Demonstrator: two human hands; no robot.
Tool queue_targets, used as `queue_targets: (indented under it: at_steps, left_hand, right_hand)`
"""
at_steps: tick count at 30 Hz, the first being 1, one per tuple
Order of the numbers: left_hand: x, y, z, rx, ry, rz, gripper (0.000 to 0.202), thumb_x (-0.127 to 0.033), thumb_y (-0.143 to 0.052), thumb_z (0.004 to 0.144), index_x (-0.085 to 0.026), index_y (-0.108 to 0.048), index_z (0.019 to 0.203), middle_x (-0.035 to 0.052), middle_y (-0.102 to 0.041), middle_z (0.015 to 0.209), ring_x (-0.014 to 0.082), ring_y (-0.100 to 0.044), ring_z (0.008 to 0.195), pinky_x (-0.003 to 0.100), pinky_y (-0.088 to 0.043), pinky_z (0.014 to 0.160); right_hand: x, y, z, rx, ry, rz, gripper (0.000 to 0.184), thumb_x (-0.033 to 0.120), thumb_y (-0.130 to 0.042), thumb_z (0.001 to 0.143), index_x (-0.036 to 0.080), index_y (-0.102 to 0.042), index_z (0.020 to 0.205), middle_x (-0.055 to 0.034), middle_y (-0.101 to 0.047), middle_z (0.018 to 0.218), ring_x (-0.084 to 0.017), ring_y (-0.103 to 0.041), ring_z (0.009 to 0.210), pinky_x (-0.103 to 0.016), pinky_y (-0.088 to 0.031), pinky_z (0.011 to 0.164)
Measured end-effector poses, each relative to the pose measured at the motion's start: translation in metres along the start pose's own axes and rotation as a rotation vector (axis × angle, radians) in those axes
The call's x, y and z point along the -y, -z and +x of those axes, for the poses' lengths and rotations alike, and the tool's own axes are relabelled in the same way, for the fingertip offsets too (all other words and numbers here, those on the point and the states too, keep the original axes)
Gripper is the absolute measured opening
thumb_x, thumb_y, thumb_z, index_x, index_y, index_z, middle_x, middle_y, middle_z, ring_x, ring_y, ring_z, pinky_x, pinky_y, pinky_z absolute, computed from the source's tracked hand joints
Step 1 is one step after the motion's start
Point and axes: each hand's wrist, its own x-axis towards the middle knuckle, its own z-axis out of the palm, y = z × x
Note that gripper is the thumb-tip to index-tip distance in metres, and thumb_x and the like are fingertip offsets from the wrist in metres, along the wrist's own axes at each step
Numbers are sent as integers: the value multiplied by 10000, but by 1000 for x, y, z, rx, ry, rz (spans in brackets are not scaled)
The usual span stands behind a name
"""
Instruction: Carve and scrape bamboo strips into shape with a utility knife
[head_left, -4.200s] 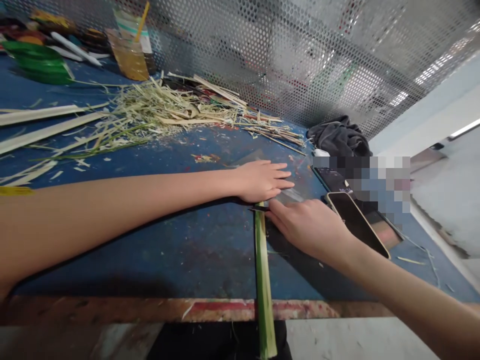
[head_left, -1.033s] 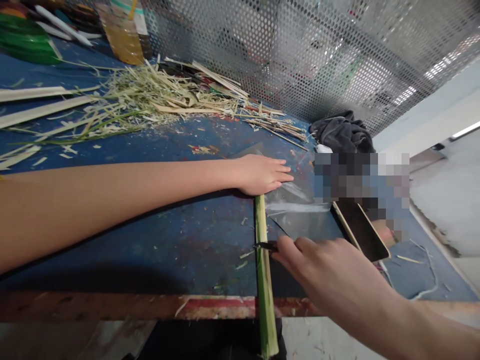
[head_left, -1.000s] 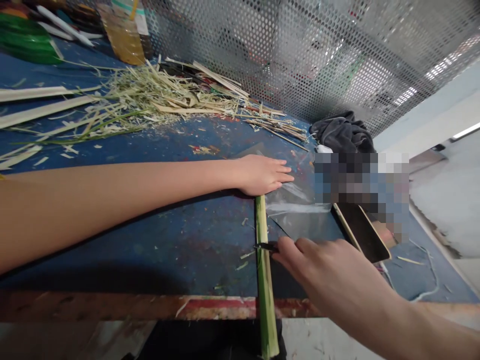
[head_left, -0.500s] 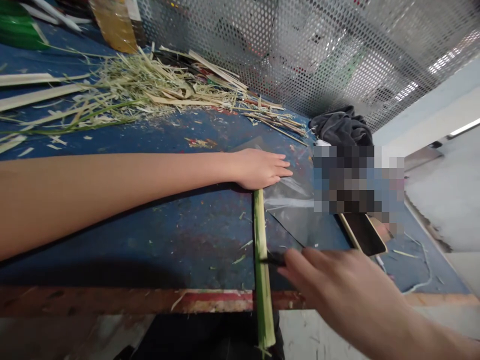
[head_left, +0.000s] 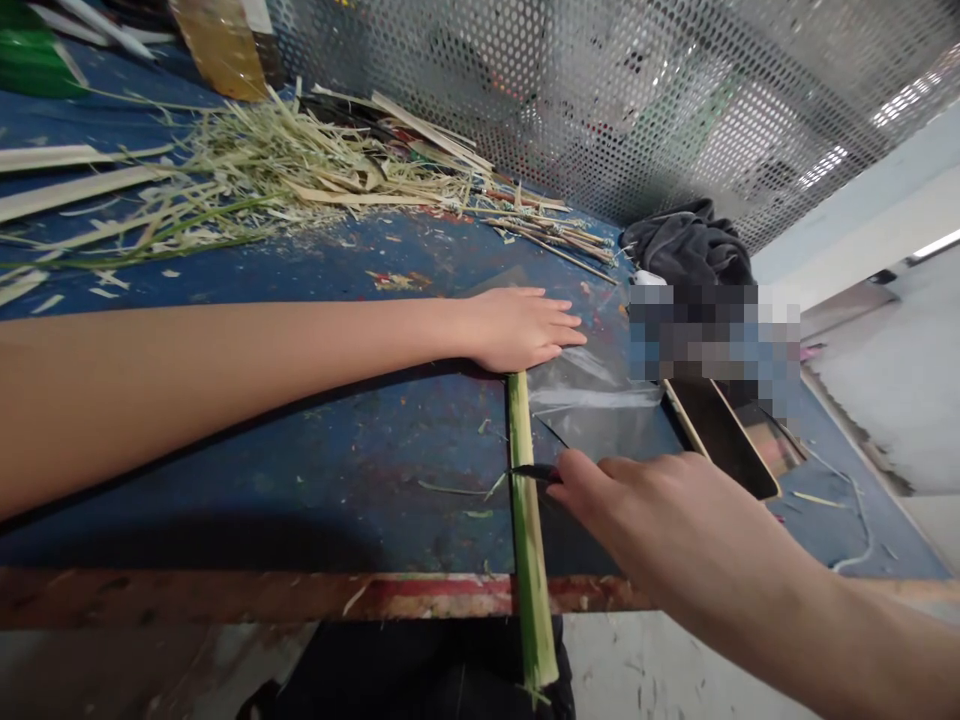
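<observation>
Left hand (head_left: 517, 328), flat and open, pins the long green leaf strip (head_left: 527, 530) to the blue workbench (head_left: 337, 480); right hand (head_left: 660, 510) pinches a small dark blade (head_left: 534, 471) against it. Steady pressure likely keeps the cut straight.

Leaf strip (head_left: 525, 480) top (beneath left hand (head_left: 517, 330))

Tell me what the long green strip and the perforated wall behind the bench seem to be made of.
The long green strip looks like a plant leaf or stalk: matte, fibrous, with lengthwise streaks. The perforated grey wall looks like sheet metal: shiny, with regular round holes.
</observation>
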Motion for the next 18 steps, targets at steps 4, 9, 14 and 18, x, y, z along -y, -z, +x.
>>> queue_targets:
  at_steps: [4, 9, 14, 18]
  left_hand:
    - [1, -2, 1, -19, -10, -28, 512, -332, -258, 923, -220, -361, 1412, 8, -295, 1503, 216, -220, 1402, 438, -180, 1144]
    - [2, -2, 2, -49, -10, -102, 512, -324, -320, 895, -203, -415, 1383, 19, -346, 1480, 230, -244, 1393, 427, -194, 1143]
    - [2, 0, 2, -26, -33, -59, 522, -326, -287, 905, -185, -387, 1398, 23, -332, 1489, 205, -239, 1394, 365, -177, 1148]
    - [1, -1, 1, -28, -32, -47, 521, -309, -259, 912, -176, -378, 1402, 26, -309, 1499, 192, -201, 1406, 361, -157, 1150]
  right_hand:
    - [9, 1, -10, 48, 80, 120, 166, 106, -526, 764, 251, -448, 778, 65, -571, 557, -138, -478, 337, -335, -58, 396]
    - [20, 0, -35, 51, 161, 175, 232, 93, -539, 671, 248, -471, 830, 56, -570, 588, -133, -491, 378, -321, -151, 366]
    - [15, -5, -34, -62, 122, 218, 86, 210, -461, 885, 240, -434, 809, 56, -567, 593, -116, -506, 421, -305, -187, 404]
    - [1, -18, -12, -213, -81, 177, 295, 329, -264, 997, 224, -421, 771, 62, -501, 482, -112, -463, 361, -299, -148, 414]
